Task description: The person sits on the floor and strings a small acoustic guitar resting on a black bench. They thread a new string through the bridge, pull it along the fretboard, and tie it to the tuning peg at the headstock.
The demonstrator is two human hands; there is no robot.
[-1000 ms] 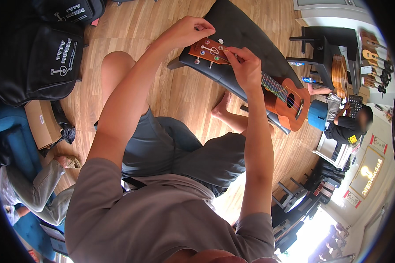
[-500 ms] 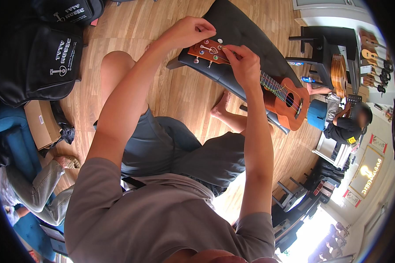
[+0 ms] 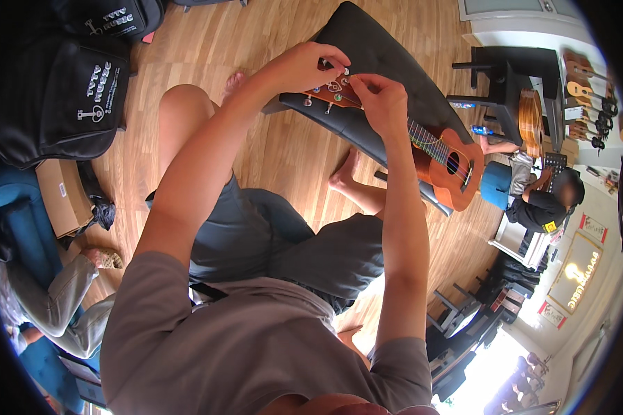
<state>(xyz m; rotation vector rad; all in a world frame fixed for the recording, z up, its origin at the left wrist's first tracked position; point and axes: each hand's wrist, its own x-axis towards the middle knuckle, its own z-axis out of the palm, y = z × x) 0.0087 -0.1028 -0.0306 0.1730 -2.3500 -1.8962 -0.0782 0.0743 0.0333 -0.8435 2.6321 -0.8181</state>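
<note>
A wooden ukulele (image 3: 450, 176) lies along a dark padded bench (image 3: 377, 52), its headstock (image 3: 325, 92) with metal tuners toward the far end. My left hand (image 3: 315, 62) is over the top of the headstock, fingers curled in a pinch beside a tuner; what they hold is too small to make out. My right hand (image 3: 381, 100) is closed, thumb and forefinger pinched at the headstock where the strings meet the tuners; the exact part is hidden. My right forearm crosses in front of part of the ukulele's neck.
Black bags (image 3: 62, 90), a cardboard box (image 3: 61, 194) and a blue sofa (image 3: 7, 194) are on the left, with a seated person's legs (image 3: 55, 297) below. A person in black (image 3: 540, 211) sits at right near chairs, a leaning wooden instrument (image 3: 529, 121) and wall-hung ukuleles (image 3: 578, 90).
My left hand has moved down and right, closer to my right hand and over the headstock. My right hand has shifted slightly; the ukulele and bench appear a little lower in the picture.
</note>
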